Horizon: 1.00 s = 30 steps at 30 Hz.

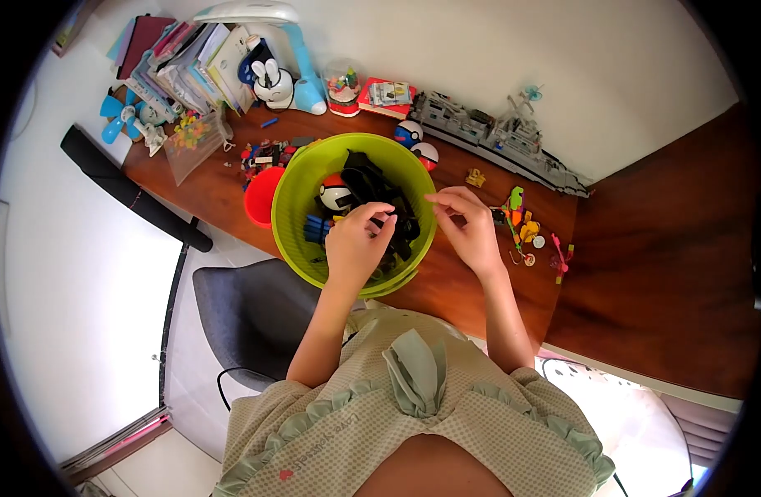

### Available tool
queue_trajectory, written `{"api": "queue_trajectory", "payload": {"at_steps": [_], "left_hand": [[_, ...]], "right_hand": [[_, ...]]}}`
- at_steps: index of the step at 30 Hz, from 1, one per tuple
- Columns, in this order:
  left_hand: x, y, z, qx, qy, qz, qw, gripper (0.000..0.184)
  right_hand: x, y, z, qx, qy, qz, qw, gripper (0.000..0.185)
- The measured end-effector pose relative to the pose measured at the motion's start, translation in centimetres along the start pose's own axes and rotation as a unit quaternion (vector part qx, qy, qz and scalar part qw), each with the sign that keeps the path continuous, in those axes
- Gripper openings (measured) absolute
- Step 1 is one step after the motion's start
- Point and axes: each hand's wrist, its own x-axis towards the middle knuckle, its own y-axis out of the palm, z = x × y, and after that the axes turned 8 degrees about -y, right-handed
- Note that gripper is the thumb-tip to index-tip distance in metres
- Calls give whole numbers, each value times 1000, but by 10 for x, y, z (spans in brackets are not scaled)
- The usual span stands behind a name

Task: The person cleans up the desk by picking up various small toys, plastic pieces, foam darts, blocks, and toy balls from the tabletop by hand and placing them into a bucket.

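A lime-green plastic basket [291, 224] stands at the desk's front edge. Inside it lie a red-and-white ball [335, 193], dark black pieces [366, 178] and a blue bundle [317, 229]. Over the basket's lower middle is my left hand [356, 244], its fingers curled in a pinch; what they hold, if anything, is lost against the dark contents. My right hand [467, 230] hovers at the basket's right rim, thumb and forefinger bent with a small gap, and no object shows between them.
A red cup [263, 197] touches the basket's left side, near loose building bricks [264, 157]. Behind are a grey brick-built ship [496, 137], two balls [409, 133], a snow globe [343, 91] and a lamp [304, 66]. Small toys [521, 219] lie right; a chair [248, 315] stands left.
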Motion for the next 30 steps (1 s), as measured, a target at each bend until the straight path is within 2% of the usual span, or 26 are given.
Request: {"api": "queue_trajectory", "payload": {"at_steps": [10,19,22,30], "left_hand": [[-16,25,-33,-112,31,28,993,8],[-35,73,-67,-140,29,151,978,10],[-41,101,-60,-180,20,196,964,10],[-56,183,-24,-58,30,220,973,9]], "right_hand": [[-26,-28,-3,8,32,13,999,22],[-68,-69,-15,-4,56,-44,997,19],[-83,-80,-21,0,77,-66,995,19],[-138,-97,-61,-4,149,-89,985,18]]}}
